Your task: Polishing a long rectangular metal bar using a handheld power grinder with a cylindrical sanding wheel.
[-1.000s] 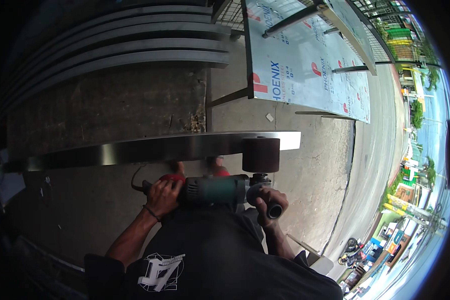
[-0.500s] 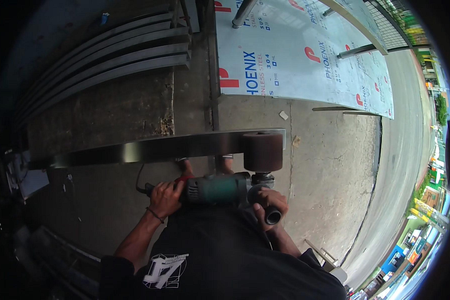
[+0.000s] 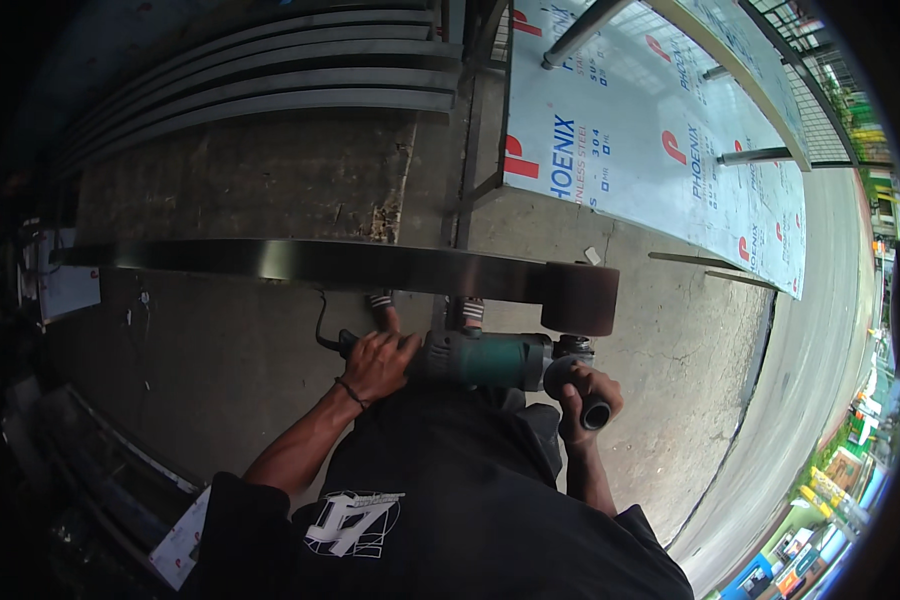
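A green and black drum polisher [image 3: 490, 361] lies level in front of my body, gripped in both hands. My left hand [image 3: 378, 362] is closed around its rear handle. At the other end my right hand [image 3: 594, 390] wraps the black side handle [image 3: 595, 413]. The dark brown polishing drum [image 3: 579, 300] overlaps the right end of a long shiny metal bar [image 3: 370, 265] and hides that end. The contact between drum and bar cannot be made out. Behind my left hand a black cord [image 3: 322, 322] trails from the tool.
Several grey metal lengths [image 3: 340, 100] lie side by side at the far left. A steel table with printed protective film [image 3: 630, 130] and metal legs stands far right. Two feet show under the bar. A small white piece [image 3: 592, 256] lies on the concrete floor; a road runs along the right.
The view has shifted, so the scene sits further right. Against the bar, the drum has moved slightly right and now covers its end. Both hands keep their grip on the polisher.
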A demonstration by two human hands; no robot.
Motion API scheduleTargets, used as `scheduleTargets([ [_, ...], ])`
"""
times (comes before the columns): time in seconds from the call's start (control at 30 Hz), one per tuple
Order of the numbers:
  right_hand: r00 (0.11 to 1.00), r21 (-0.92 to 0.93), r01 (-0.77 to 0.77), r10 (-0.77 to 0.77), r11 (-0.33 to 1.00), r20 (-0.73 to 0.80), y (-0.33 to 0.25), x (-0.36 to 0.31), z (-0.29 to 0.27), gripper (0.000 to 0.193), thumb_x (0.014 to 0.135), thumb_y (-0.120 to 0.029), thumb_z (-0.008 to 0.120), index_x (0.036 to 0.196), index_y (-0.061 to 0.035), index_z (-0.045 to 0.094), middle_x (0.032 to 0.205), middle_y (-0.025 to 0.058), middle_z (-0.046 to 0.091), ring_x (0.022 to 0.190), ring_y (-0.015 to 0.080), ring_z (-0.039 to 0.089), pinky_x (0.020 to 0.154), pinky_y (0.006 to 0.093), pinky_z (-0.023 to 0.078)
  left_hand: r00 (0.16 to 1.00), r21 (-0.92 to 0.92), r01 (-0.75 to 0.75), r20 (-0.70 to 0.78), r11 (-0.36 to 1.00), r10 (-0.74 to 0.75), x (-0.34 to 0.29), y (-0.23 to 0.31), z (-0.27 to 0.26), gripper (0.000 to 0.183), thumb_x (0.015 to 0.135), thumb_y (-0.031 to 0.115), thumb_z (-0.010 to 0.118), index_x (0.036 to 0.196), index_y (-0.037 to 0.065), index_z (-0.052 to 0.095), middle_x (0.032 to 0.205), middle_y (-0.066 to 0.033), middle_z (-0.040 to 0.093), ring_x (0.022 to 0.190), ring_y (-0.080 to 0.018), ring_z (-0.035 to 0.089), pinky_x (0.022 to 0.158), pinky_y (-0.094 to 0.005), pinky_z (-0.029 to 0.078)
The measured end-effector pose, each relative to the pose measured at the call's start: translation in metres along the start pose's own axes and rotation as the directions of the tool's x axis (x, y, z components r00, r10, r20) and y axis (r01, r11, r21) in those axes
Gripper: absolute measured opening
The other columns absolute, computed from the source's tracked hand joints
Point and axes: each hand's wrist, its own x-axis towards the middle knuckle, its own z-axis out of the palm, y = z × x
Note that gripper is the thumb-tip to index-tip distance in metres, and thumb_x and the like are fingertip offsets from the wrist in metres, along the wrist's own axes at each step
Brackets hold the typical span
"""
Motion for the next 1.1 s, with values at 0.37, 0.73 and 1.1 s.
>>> scheduleTargets([
  [0.37, 0.999, -0.097, 0.033, -0.035, 0.995, -0.021, -0.006, -0.034, 0.074, 0.023, 0.074, -0.011, 0.074, 0.074, 0.0024, 0.055, 0.08, 0.0191, 0.065, 0.078, 0.0325, 0.067, 0.087, 0.0469, 0.054, 1.0, -0.057, -0.02, 0.012, 0.998, 0.02, -0.037, -0.076, -0.024, 0.033, 0.067, 0.001, 0.064, 0.1, 0.006, 0.061, 0.091, -0.015, 0.069, 0.08, -0.029, 0.069, 0.073, -0.0402, 0.054],
  [0.73, 0.999, -0.071, 0.035, -0.032, 0.997, 0.036, -0.04, -0.027, 0.161, 0.04, 0.084, -0.019, 0.067, 0.06, -0.0067, 0.037, 0.054, 0.0028, 0.042, 0.051, 0.0156, 0.045, 0.07, 0.0349, 0.049, 0.997, -0.059, -0.076, 0.014, 0.995, 0.077, -0.062, -0.154, -0.024, 0.045, 0.06, 0.003, 0.067, 0.105, 0.005, 0.063, 0.078, -0.0144, 0.067, 0.077, -0.0303, 0.068, 0.077, -0.0421, 0.053],
  [1.1, 0.997, -0.181, 0.036, -0.048, 0.983, -0.064, -0.033, -0.044, 0.176, 0.042, 0.085, -0.021, 0.065, 0.061, -0.0077, 0.033, 0.054, 0.0013, 0.04, 0.05, 0.0121, 0.039, 0.055, 0.0318, 0.036, 0.986, -0.097, -0.161, -0.058, 0.982, 0.156, -0.065, -0.177, -0.001, 0.051, 0.064, 0.005, 0.066, 0.115, 0.002, 0.06, 0.084, -0.0185, 0.067, 0.075, -0.0302, 0.069, 0.074, -0.042, 0.055],
])
